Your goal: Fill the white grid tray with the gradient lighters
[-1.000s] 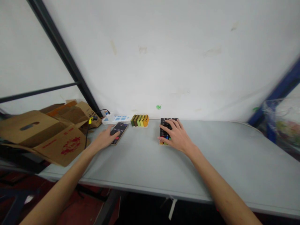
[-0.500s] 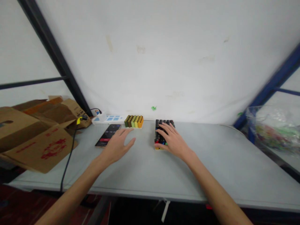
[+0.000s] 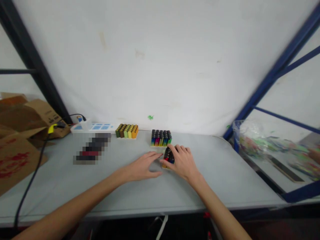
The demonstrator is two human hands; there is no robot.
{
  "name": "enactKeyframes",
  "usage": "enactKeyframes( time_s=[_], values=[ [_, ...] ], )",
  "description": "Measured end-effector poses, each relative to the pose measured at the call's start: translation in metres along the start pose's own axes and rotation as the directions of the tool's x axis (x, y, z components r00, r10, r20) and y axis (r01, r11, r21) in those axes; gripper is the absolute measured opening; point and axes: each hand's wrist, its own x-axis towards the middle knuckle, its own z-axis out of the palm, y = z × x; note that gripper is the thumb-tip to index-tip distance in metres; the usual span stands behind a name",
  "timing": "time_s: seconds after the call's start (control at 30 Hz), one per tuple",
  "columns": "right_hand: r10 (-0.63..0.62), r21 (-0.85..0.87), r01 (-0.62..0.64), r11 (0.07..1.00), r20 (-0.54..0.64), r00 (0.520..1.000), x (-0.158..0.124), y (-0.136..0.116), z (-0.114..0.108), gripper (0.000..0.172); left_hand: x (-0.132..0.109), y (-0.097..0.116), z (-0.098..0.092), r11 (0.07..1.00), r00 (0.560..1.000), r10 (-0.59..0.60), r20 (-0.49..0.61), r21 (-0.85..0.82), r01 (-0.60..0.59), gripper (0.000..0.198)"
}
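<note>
My right hand (image 3: 183,163) curls over a small block of black-topped lighters (image 3: 169,155), thumb on its near left side and fingers across the top right. Part of that block is hidden by the hand. Just to its left is my left hand (image 3: 142,166), fingers and thumb apart, holding nothing. Behind the gripped block stands a tray of multicoloured lighters (image 3: 161,138) with black tops, upright in rows. Further left, a second tray holds green, brown, yellow and orange lighters (image 3: 127,131).
A white power strip (image 3: 101,127) with a plugged-in cable lies along the wall. A pixelated dark phone-like object (image 3: 92,148) lies on the grey table (image 3: 125,196). Cardboard boxes (image 3: 17,150) crowd the left end; plastic bags (image 3: 252,140) lie past the blue frame on the right.
The front block of lighters now stands apart from the rear tray, nearer to me, with my right hand on it. My left hand has moved right towards it. The view has turned right.
</note>
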Motion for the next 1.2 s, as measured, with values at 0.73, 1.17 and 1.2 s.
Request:
enactKeyframes(
  time_s=[0.73, 1.17, 1.2],
  values=[
    [0.519, 0.237, -0.625, 0.744, 0.384, 0.764, 0.049, 0.110, 0.007, 0.079, 0.088, 0.044, 0.085, 0.966, 0.979, -0.071, -0.193, -0.259, 0.019, 0.116],
    [0.603, 0.188, -0.716, 0.672, 0.423, 0.677, 0.025, 0.129, 0.015, 0.072, 0.134, 0.053, 0.110, 0.945, 0.957, 0.021, -0.290, -0.307, -0.114, 0.105],
    [0.612, 0.184, -0.719, 0.670, 0.411, 0.676, 0.024, 0.128, 0.014, 0.072, 0.134, 0.053, 0.111, 0.945, 0.956, 0.020, -0.293, -0.306, -0.114, 0.107]
  ],
)
